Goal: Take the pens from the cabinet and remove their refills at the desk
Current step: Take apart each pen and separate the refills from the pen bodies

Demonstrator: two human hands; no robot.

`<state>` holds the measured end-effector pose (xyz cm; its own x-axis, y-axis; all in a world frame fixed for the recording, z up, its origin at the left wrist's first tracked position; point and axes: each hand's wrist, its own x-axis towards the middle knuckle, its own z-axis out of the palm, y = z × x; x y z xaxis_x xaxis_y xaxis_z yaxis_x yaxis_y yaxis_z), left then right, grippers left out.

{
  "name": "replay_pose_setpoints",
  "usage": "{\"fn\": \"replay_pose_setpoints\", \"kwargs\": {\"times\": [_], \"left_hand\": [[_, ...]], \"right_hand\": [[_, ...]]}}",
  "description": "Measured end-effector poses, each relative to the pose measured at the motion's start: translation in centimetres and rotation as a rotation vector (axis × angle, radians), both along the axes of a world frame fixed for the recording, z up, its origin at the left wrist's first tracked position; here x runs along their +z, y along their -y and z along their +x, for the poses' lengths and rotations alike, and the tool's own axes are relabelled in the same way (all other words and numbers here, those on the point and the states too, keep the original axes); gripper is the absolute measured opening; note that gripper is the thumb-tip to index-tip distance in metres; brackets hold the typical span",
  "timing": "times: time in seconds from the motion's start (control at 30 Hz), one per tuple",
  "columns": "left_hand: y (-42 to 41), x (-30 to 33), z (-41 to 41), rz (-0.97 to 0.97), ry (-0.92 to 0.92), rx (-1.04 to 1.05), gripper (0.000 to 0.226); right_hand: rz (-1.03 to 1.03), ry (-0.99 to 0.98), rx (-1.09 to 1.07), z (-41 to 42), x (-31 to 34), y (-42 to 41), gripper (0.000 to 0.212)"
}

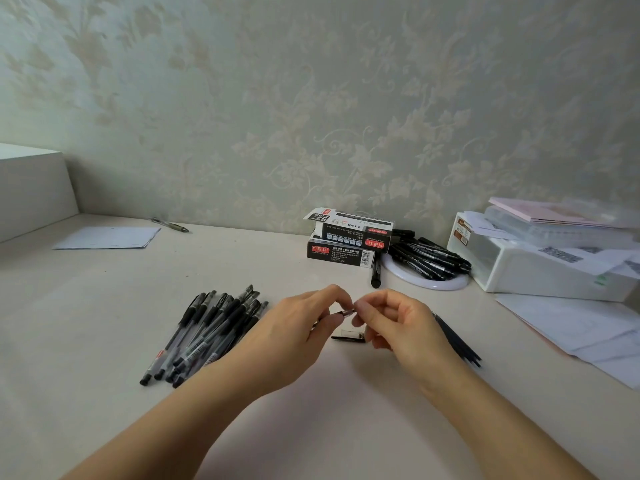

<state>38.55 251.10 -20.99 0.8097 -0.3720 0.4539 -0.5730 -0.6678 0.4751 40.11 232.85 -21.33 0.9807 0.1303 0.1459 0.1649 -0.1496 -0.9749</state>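
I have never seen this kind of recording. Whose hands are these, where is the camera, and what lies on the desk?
There is no machine. A person wears one camera on the head, looking forward and down, so you see their own arms. The left hand and right hand meet over the desk and together pinch a small dark pen part; what exactly it is, I cannot tell. On the left lies a pile of black pens. Beside the right hand lie thin dark sticks, perhaps refills. Behind stand two pen boxes, more pens on a white ring, and papers.
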Motion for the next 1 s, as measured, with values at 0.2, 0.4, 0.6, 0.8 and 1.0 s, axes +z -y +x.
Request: {"fn": "replay_pose_setpoints", "kwargs": {"times": [0.2,0.4,0.6,0.8,1.0], "left_hand": [[-0.2,0.3,-0.1,0.019,-0.011,0.060,0.018],[-0.2,0.2,-0.1,0.023,-0.043,0.099,0.023],[-0.2,0.0,0.0,0.018,-0.067,0.099,0.028],[-0.2,-0.1,0.2,-0.011,-0.095,0.092,0.034],[0.2,0.1,0.0,-0.108,-0.129,0.007,0.039]], "right_hand": [[-0.283,0.187,-0.181,0.5,-0.3,0.8,0.008],[-0.770,0.320,-0.048,0.1,-1.2,0.6,0.017],[-0.799,0.352,-0.044,0.1,-1.4,0.3,0.008],[-0.777,0.373,-0.055,-0.2,-1.1,0.1,0.007],[-0.131,0.077,-0.015,-0.5,-0.1,-0.6,0.017]]}}
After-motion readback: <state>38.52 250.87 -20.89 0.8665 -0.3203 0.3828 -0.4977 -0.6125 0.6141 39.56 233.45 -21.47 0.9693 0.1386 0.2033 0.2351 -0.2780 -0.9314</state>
